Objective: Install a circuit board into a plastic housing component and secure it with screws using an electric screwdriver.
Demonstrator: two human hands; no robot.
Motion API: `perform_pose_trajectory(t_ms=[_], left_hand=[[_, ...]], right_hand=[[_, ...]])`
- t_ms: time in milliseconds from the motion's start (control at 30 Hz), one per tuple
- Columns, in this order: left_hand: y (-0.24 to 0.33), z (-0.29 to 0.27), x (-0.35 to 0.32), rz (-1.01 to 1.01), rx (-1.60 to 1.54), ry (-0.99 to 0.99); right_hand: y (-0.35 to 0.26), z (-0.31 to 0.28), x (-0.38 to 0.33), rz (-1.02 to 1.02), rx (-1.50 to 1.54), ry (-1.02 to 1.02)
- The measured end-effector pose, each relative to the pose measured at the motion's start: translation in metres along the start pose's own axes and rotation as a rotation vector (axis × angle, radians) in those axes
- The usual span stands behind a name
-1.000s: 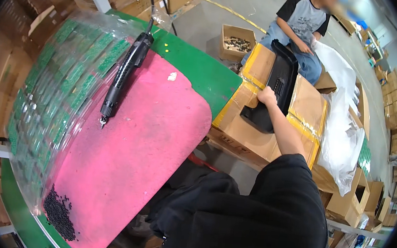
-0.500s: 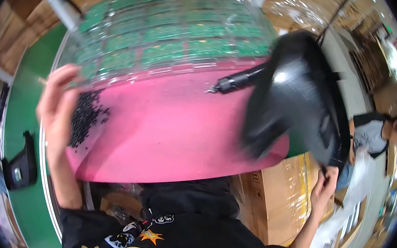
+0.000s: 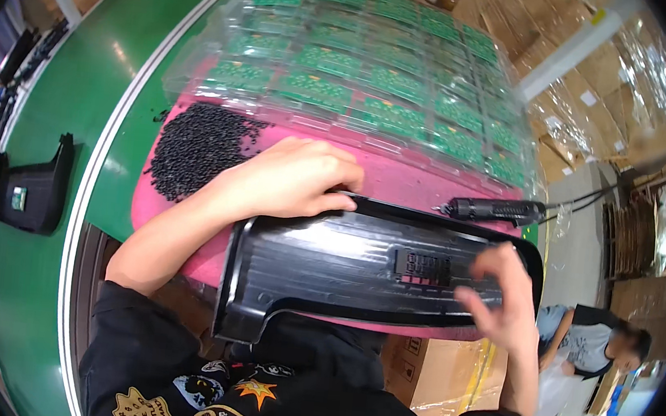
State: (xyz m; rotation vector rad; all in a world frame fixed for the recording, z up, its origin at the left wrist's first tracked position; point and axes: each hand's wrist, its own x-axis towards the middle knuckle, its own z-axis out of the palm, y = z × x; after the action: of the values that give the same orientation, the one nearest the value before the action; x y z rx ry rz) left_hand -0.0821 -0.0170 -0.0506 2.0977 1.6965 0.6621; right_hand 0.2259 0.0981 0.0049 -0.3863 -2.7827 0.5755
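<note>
A long black plastic cover (image 3: 328,264) lies across the pink mat (image 3: 408,181), its hollow side up, with a small grid of slots right of its middle. My left hand (image 3: 300,179) has its fingers curled over the far rim of the cover. Above the right part of the cover is my right hand (image 3: 504,301), fingers apart and holding nothing. A heap of tiny black pieces, probably screws (image 3: 202,151), sits beyond my left forearm. Past the cover's far right side rests a black electric screwdriver (image 3: 501,211), its bit pointing left.
Clear plastic trays of green circuit boards (image 3: 323,60) stand at the mat's far side. A green conveyor (image 3: 60,294) runs along the left, bearing another black cover (image 3: 43,180) with a circuit board. Cardboard boxes (image 3: 445,371) are below right. People are at far left and right.
The cover has come from my right side, where it was tilted up, down onto the mat. My left hand has moved right onto its rim; my right hand has let go of its edge.
</note>
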Motion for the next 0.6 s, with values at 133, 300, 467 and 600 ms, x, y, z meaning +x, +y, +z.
perform_pose_trajectory(t_ms=[133, 300, 467, 600], left_hand=[[-0.012, -0.001, -0.002, 0.069, 0.065, 0.081], [-0.027, 0.007, -0.002, 0.207, 0.101, 0.136], [-0.037, 0.019, 0.002, 0.301, 0.11, 0.218], [-0.04, 0.026, 0.004, 0.251, 0.142, 0.212]], right_hand=[[-0.012, 0.03, 0.131, -0.14, 0.058, 0.153], [0.011, 0.098, 0.306, -0.245, -0.148, 0.177], [0.017, 0.16, 0.423, -0.155, -0.34, 0.173], [0.022, 0.189, 0.474, -0.009, -0.304, 0.121]])
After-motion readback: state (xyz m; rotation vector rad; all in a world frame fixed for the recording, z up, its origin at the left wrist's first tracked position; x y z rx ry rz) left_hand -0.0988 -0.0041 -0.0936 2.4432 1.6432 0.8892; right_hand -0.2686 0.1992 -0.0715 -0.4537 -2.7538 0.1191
